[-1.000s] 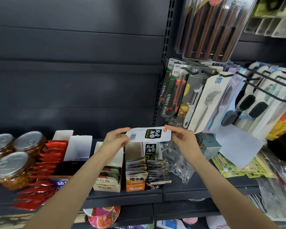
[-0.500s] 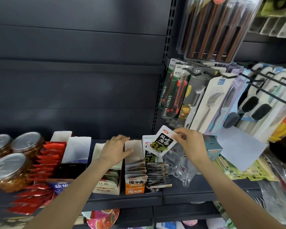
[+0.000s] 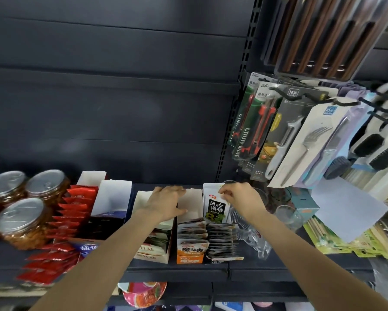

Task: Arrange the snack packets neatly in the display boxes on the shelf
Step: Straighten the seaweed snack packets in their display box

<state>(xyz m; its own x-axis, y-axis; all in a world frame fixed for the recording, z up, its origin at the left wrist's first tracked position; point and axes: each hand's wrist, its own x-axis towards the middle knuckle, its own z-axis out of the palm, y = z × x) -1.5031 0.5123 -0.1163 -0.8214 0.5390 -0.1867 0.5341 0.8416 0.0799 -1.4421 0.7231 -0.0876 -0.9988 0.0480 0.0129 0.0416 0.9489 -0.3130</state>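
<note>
Two bare forearms, seemingly no sleeves, rings or watch.

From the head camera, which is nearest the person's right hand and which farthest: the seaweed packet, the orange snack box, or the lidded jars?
Nearest first, from the right hand:
1. Seaweed packet, pinched at its top corner by the fingers.
2. Orange snack box, lower left, at the shelf's front edge.
3. Lidded jars, far left on the shelf.

Left hand (image 3: 166, 203) blurred over box tops, right fingertips (image 3: 222, 194) perhaps pinching packet (image 3: 216, 209) top, packet's lower end hidden behind stacked packets (image 3: 221, 241)
</note>
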